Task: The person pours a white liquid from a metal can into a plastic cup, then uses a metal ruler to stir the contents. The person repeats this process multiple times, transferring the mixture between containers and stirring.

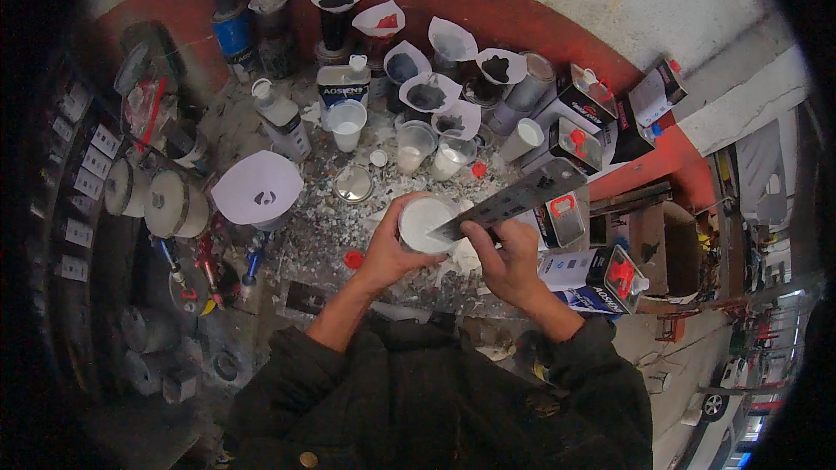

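Note:
My left hand is wrapped round a cup of white liquid, probably paint, holding it above the bench. A long flat metal mixing ruler is gripped in my right hand, its thumb lying along the blade. The ruler slants down to the left and its lower tip reaches into the white liquid. Its upper end points to the far right, over the bench. Close beyond the cup lies a round metal lid, with a red cap to the left of my left wrist.
Plastic cups and several paper strainers on containers crowd the far side. Metal cans with red caps line the right. A white bottle, a wide paper cone and spray guns are at left. Paint splatters cover the bench.

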Motion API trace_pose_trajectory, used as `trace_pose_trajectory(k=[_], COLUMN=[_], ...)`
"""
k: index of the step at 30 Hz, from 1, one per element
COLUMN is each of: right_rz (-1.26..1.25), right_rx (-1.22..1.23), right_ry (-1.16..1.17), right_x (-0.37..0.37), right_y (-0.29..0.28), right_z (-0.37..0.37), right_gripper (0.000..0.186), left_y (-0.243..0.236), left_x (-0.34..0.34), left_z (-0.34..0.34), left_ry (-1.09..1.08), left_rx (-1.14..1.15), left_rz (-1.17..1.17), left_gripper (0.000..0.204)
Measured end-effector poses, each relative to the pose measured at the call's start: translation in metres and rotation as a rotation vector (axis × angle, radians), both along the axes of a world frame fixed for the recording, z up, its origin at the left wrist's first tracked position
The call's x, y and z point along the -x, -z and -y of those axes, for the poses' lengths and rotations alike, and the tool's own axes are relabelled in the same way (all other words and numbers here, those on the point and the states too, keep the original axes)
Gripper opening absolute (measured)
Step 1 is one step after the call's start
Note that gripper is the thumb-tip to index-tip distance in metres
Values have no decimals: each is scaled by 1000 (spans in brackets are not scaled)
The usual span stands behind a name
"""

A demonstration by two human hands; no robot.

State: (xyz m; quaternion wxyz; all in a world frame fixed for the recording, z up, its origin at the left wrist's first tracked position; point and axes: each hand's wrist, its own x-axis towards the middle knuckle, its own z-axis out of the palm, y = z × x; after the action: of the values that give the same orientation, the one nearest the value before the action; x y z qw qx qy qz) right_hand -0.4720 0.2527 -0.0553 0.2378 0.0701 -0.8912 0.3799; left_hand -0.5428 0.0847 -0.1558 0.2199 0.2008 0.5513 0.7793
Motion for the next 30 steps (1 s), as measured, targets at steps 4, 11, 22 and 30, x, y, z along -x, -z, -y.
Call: trace_pose_trajectory(k=[4,11,22,30], right_rz=[-52,-92,0,-116], right_rx=[29,85,-39,43], right_ry=[-2,24,-64,47], right_x=[0,19,1,18], right_y=[-37,-62,-17,-67], right_z=[9,0,2,1], right_gripper=[9,6,11,9], left_y=[0,-7,-4,-1], left_x=[-4,-6,1,-3], left_z=[2,1,3,2], left_ry=[0,-14,-14,10], left_rx=[-3,59,32,51], left_rz=[26,-72,13,-50], left_gripper=[93,94,97,96])
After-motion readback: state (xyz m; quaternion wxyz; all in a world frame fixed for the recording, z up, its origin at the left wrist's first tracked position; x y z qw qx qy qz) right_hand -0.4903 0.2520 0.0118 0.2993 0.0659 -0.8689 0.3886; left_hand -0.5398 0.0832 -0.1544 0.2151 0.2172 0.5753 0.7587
